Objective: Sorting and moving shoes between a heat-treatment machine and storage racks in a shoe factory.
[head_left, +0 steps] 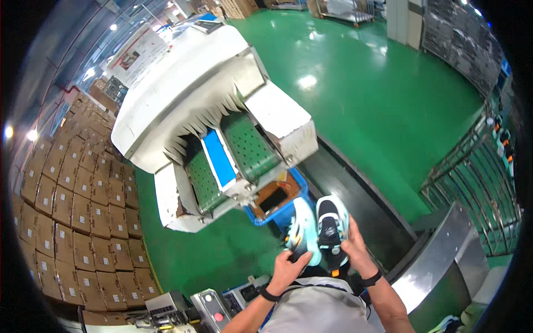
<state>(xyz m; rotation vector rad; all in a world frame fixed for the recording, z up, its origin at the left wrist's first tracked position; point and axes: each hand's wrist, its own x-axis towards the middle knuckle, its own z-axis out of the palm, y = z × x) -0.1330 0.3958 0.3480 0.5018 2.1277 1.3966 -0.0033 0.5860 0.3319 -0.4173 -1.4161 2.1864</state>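
Two mint-green sneakers are held side by side in front of my body, toes pointing away from me. My left hand [290, 267] grips the heel end of the left sneaker [303, 225], which is tipped so its side shows. Around the heel of the right sneaker [331, 236], black and white on top with an orange tab, my right hand [358, 250] is closed. The shoes are next to each other; whether they touch I cannot tell. Beyond them stands a blue bin [294, 175] with a dark flat thing inside.
A white machine [183, 83] with a fringed opening and green perforated belts [247, 141] stands ahead left. A dark conveyor [355, 194] runs along the right, by a metal chute [427, 266]. Stacked cartons [83, 222] line the left; a wire rack [472, 177] stands right.
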